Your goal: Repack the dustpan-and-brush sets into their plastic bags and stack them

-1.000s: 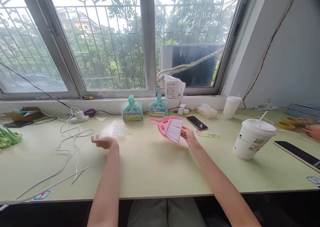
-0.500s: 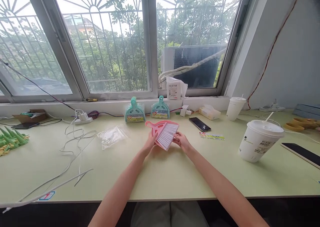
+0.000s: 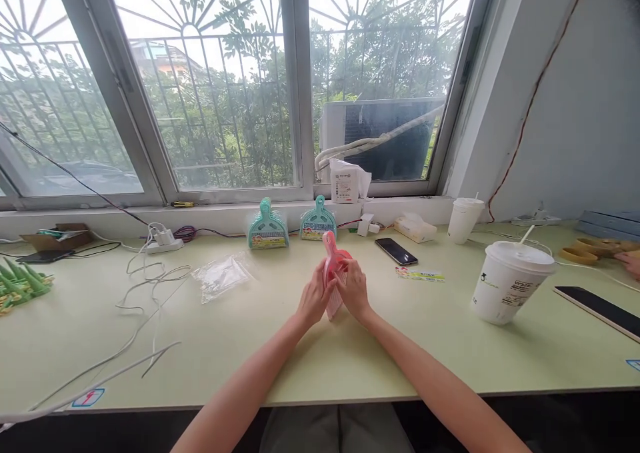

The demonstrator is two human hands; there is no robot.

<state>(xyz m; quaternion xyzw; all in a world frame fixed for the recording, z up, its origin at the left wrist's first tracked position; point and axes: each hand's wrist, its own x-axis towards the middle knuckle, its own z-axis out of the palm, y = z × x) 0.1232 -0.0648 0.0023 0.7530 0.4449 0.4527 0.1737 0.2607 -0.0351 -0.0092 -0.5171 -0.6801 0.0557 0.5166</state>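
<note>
A pink dustpan with a white-bristled hand brush (image 3: 331, 245) is held upright over the middle of the table, its handle pointing up. My left hand (image 3: 316, 293) wraps its left side. My right hand (image 3: 354, 285) grips it from the right, fingers closed around the upper part near the brush. The bristles show only in part, low between the hands. To the left lies a crumpled clear plastic bag (image 3: 224, 277). A printed label strip (image 3: 420, 275) lies flat to the right, in front of a black phone (image 3: 397, 251).
Turquoise dustpan sets (image 3: 268, 225) in wrappers stand by the window wall. White cables (image 3: 150, 300) sprawl on the left. On the right are a large lidded cup (image 3: 513, 283), a smaller cup (image 3: 465, 220), a dark tablet-like slab (image 3: 600, 310) and another person's hand (image 3: 629, 264).
The dustpan and brush have turned from lying slanted with bristles facing up to standing upright and narrow. My right hand has moved in and up onto it. Another person's hand has appeared at far right.
</note>
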